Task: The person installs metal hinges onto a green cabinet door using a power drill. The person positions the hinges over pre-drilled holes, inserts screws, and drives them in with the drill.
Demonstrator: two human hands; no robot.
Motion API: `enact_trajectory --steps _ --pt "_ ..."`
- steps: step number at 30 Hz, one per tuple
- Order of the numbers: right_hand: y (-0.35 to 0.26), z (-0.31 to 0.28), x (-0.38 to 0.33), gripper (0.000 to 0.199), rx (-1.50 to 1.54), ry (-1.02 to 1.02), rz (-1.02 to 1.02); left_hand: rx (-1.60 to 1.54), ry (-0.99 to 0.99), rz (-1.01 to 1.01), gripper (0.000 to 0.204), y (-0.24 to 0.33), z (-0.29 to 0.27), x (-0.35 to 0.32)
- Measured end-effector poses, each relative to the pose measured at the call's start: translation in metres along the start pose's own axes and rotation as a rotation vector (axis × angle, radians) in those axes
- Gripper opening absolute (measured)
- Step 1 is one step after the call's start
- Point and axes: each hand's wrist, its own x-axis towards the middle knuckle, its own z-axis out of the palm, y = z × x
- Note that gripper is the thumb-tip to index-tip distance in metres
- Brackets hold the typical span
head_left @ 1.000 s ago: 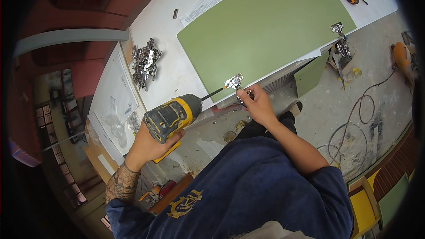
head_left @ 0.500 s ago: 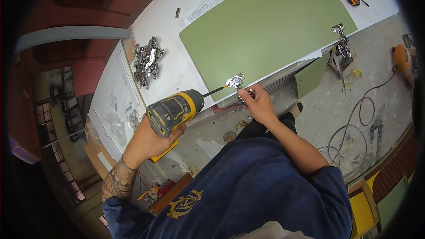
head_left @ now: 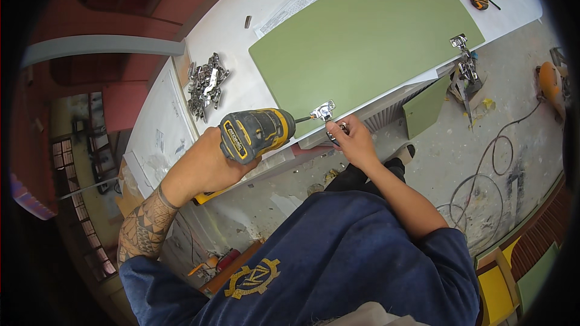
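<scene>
My left hand [head_left: 211,166] is closed round the grip of a yellow and black cordless drill [head_left: 257,134]. The drill's bit reaches to the left side of a shiny metal cabinet hinge [head_left: 324,110], whose plate lies at the front left corner of a green panel [head_left: 368,42]. With thumb and fingers, my right hand [head_left: 356,143] pinches the hinge's arm, which hangs past the panel's near edge. Another hinge [head_left: 459,42] sits at the panel's right corner, its arm hanging over the edge.
A heap of metal hinges [head_left: 206,84] lies on the white table [head_left: 238,54] left of the panel. A screwdriver [head_left: 478,0] rests at the far right. Another green panel [head_left: 423,107] leans below the table. A cable [head_left: 477,175] curls over the floor near an orange tool [head_left: 550,81].
My left hand and the drill have moved right and closer to the hinge, and the drill has turned somewhat. My right hand keeps its pinch on the hinge.
</scene>
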Motion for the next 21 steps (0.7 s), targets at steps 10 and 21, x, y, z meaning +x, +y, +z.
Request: enact_trajectory --steps 10,21 --pt "0.003 0.0 0.0 0.054 0.007 -0.004 0.013 -0.009 0.078 0.069 0.029 -0.006 0.011 0.005" --pt "-0.023 -0.008 -0.005 0.049 -0.16 -0.02 0.162 -0.352 0.294 -0.108 0.036 -0.032 0.049 -0.029"
